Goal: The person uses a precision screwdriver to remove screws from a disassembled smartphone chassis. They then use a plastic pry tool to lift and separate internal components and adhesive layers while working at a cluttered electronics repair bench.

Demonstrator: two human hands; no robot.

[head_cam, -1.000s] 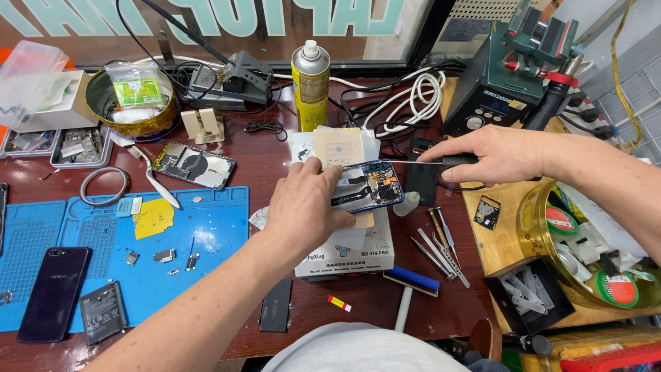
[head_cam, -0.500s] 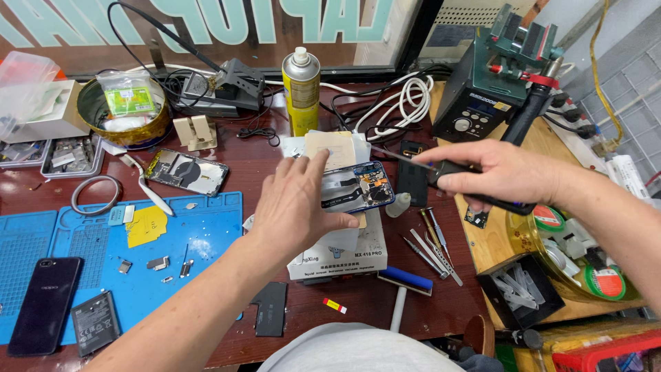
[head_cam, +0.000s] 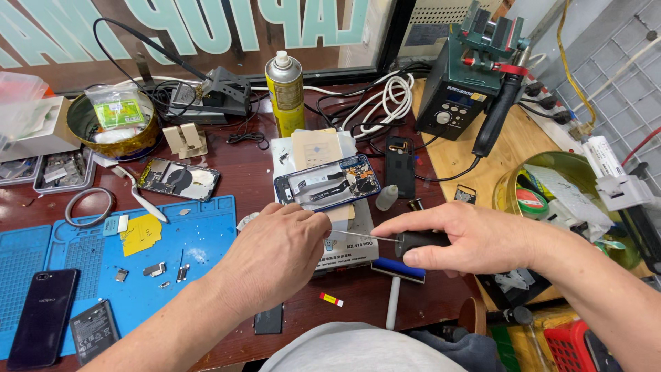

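Lying level, the screwdriver runs left-right, tip leftward; right hand grips its black handle, left hand pinches the tip.

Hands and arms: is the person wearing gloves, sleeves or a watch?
No. The left hand and right hand are bare, with no gloves, rings or watch in view. Both forearms are uncovered as far as the picture shows, so no sleeves appear.

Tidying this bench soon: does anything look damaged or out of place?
Two phones lie opened: one on the white box, one beside the blue mat. Small loose parts are scattered on the mat.
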